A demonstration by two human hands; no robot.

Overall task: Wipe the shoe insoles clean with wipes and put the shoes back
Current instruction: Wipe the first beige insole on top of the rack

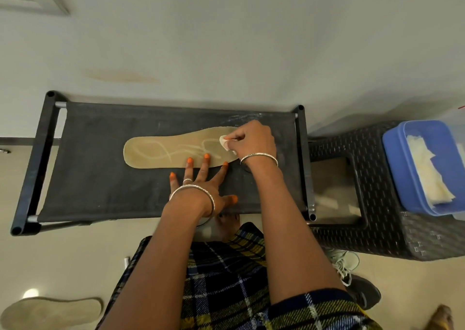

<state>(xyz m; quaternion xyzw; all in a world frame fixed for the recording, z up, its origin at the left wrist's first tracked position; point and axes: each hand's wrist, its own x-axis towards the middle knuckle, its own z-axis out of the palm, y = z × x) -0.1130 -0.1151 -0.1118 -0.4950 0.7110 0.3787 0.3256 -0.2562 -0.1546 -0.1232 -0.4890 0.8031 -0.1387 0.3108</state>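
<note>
Right hand pinches wipe on insole; left hand, fingers spread, pins the edge just beside that grip; insole judged light, floppy; best held by its edge.

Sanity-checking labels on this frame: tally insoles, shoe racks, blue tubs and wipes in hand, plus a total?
Insoles: 2 (rack insole, floor insole)
Shoe rack: 1
Blue tub: 1
Wipe pinched in right hand: 1
Total: 5
</note>
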